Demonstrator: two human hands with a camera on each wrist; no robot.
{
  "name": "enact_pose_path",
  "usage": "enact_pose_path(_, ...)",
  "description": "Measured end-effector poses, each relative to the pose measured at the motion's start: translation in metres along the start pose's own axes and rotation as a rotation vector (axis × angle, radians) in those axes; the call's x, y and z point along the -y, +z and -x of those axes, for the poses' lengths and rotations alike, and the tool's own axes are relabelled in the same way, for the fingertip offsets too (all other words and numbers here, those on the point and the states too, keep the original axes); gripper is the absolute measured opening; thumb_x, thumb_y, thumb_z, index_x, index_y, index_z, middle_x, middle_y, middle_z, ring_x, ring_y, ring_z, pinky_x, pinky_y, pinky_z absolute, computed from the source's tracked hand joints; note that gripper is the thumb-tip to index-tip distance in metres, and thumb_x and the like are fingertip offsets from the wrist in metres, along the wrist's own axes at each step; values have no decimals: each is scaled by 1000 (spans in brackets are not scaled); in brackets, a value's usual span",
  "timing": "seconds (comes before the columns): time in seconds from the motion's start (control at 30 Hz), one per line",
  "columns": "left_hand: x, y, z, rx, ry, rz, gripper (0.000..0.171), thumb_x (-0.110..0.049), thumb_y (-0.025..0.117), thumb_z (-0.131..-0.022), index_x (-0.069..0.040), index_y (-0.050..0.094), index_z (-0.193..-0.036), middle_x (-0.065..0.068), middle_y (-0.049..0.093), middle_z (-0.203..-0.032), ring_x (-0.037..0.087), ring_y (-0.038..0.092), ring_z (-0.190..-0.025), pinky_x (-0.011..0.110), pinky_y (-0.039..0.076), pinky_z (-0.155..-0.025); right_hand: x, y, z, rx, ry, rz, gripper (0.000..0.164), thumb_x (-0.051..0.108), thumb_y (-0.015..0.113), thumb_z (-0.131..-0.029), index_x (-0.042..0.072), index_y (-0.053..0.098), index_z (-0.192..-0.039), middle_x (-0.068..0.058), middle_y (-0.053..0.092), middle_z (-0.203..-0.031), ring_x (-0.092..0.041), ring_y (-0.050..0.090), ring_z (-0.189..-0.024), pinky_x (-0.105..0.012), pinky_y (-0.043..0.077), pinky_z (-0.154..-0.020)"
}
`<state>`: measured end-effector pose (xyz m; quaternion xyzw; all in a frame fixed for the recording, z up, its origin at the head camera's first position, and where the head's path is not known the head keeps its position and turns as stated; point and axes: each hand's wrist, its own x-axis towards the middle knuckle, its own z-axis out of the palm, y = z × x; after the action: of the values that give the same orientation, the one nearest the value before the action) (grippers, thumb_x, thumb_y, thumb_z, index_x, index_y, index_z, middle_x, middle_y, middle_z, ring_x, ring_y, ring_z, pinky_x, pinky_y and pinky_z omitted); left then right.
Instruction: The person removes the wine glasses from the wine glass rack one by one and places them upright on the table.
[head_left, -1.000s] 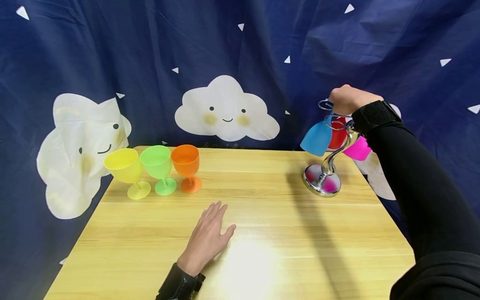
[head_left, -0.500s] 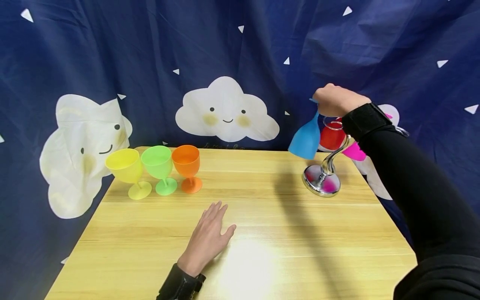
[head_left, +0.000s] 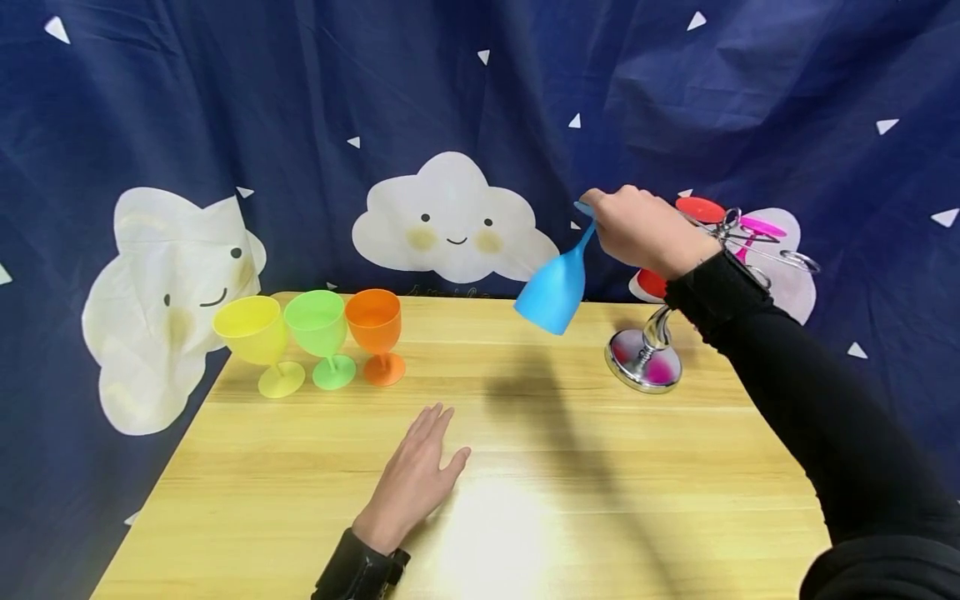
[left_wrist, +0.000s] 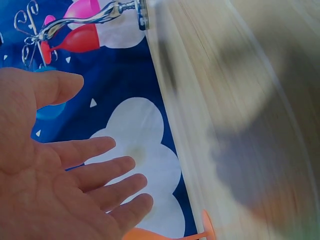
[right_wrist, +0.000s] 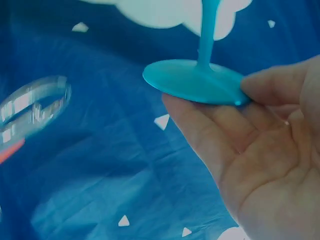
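A blue goblet hangs tilted and bowl-down in the air over the table. My right hand pinches it at its round foot, with the thumb on the edge and fingers on the flat side in the right wrist view. To the right stands a shiny metal goblet rack, from which a red goblet and a pink goblet hang upside down, partly behind my right arm. My left hand is low over the near middle of the table, fingers straight, holding nothing.
Upright in a row at the table's back left are a yellow goblet, a green goblet and an orange goblet. Behind the wooden table hangs a dark blue curtain with white clouds.
My right hand has carried the blue goblet leftward off the rack, leaving the red and pink ones hanging there. The left hand has stayed where it was.
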<state>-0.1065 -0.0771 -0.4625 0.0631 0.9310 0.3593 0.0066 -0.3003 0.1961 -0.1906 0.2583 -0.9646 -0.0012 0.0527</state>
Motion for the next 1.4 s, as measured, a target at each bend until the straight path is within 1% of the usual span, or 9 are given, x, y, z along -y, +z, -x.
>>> enact_pose_path(0.13,1,-1,0,6,-11,20,69,-34,65,-108,-1,42,-164,21,33,-175,43,30,-163,65,29,-131,6,18,11,-148,-73,-95,29,-2,47,-106,-5,62,-131,-19,67,-90,-28,62,-67,-39,60,-62)
enact_pose_path(0.27,2,-2,0,12,-10,38,70,-34,65,-109,-2,39,-165,21,30,-176,43,28,-163,66,27,-131,8,37,22,-260,-84,-197,28,-3,46,-107,-6,63,-129,-16,63,-85,-25,55,-63,-31,45,-57)
enact_pose_path(0.57,3,-5,-2,3,18,49,72,-34,64,-108,-1,37,-166,19,27,-176,42,28,-163,63,25,-132,13,81,43,-507,31,-380,28,2,49,-109,-5,68,-128,-15,66,-85,-26,56,-63,-21,43,-61)
enact_pose_path(0.77,3,-8,-4,-8,31,56,74,-34,65,-108,-4,34,-168,16,27,-177,41,29,-163,61,25,-133,23,112,59,-596,144,-501,30,6,56,-109,-1,70,-134,-16,74,-86,-23,56,-64,-15,42,-61)
enact_pose_path(0.93,2,-10,-8,-28,37,84,74,-33,66,-107,-5,34,-168,16,31,-176,41,31,-163,64,30,-131,40,137,72,-616,217,-596,30,6,60,-107,-2,72,-134,-17,78,-88,-22,57,-65,-19,40,-60)
enact_pose_path(1.07,0,-13,-10,-43,26,113,75,-34,66,-107,-6,33,-169,16,34,-175,39,34,-162,64,33,-130,56,160,76,-572,284,-732,31,5,60,-106,-3,71,-134,-20,82,-97,-25,71,-72,-14,49,-62)
enact_pose_path(1.2,-3,-14,-13,-85,31,138,74,-30,68,-106,-5,36,-167,19,40,-172,41,40,-159,63,37,-128,73,188,80,-467,369,-997,34,6,57,-108,-4,68,-138,-25,81,-108,-33,80,-92,-20,65,-75)
enact_pose_path(1.3,-3,-14,-16,-124,42,150,72,-28,70,-104,-1,41,-164,22,44,-168,43,44,-155,64,40,-126,85,207,85,-392,440,-1185,35,5,53,-110,-3,66,-141,-28,78,-113,-33,79,-99,-28,68,-83)
enact_pose_path(1.4,-3,-13,-18,-146,46,157,70,-27,71,-104,0,44,-162,22,48,-166,44,46,-153,65,42,-124,95,222,92,-343,499,-1306,36,5,51,-110,-4,65,-143,-29,76,-115,-29,78,-102,-30,68,-87)
